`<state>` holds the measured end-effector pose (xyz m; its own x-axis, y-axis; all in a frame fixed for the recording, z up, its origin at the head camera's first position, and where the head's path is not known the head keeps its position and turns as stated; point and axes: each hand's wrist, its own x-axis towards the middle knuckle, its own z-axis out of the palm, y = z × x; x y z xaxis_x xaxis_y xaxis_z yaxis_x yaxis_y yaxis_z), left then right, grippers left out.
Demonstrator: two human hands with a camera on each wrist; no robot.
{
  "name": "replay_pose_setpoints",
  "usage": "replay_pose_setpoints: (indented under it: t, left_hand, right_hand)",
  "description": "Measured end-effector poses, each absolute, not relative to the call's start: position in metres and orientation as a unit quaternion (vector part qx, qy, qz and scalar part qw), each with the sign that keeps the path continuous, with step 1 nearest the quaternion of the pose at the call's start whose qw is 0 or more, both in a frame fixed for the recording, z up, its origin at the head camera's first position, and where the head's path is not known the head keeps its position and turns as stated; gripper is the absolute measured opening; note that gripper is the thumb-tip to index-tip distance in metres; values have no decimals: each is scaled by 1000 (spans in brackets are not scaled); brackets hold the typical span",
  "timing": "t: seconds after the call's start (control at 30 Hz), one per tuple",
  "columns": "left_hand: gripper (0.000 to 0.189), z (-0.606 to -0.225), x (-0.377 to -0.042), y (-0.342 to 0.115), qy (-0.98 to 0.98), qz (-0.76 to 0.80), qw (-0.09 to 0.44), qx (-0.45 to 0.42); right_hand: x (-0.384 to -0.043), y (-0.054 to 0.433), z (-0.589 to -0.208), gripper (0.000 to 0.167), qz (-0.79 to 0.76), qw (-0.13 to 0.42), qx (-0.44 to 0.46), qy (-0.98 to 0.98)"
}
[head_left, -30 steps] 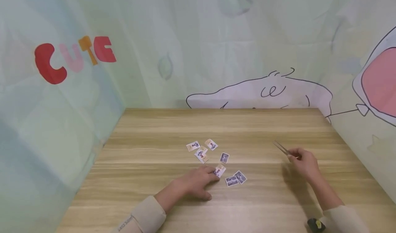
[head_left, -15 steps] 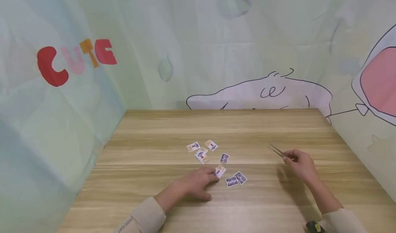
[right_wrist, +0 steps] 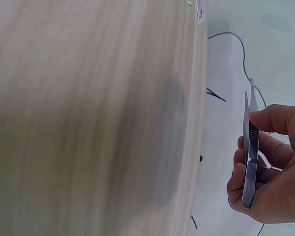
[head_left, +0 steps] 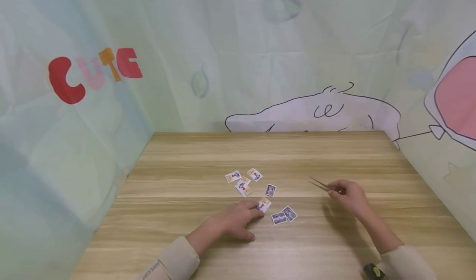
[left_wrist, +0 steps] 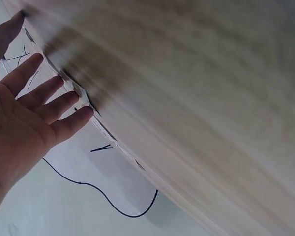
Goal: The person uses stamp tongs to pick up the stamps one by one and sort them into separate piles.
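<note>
My right hand holds metal tweezers above the table, their tips pointing left and slightly apart with nothing between them. In the right wrist view the thumb presses the ridged side of the tweezers. My left hand rests on the table, fingers spread and fairly straight, its fingertips at a small orange-and-white picture card. Two dark picture cards lie just right of that hand, one overlapping the other. Another dark card lies a little farther back.
Several orange-and-white cards lie loosely grouped behind the left hand, some overlapping. The wooden table ends at a printed cloth backdrop at the back and sides. A dark object with a yellow mark sits by the right sleeve.
My right hand has moved left toward the cards with the tweezers, which now lie at a flatter angle. The left hand and the cards have stayed in place.
</note>
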<state>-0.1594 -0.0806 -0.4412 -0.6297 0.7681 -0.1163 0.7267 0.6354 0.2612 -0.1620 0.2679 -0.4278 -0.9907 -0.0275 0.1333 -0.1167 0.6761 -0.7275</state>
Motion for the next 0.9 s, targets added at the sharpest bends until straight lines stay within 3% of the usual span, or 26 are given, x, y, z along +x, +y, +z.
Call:
replay_pose_setpoints:
  t: [0.9]
  left_hand:
    - [63,-441,-159,-79,901,101,112,407]
  right_hand:
    - [-176,235,-438,15,387,6,128,-913]
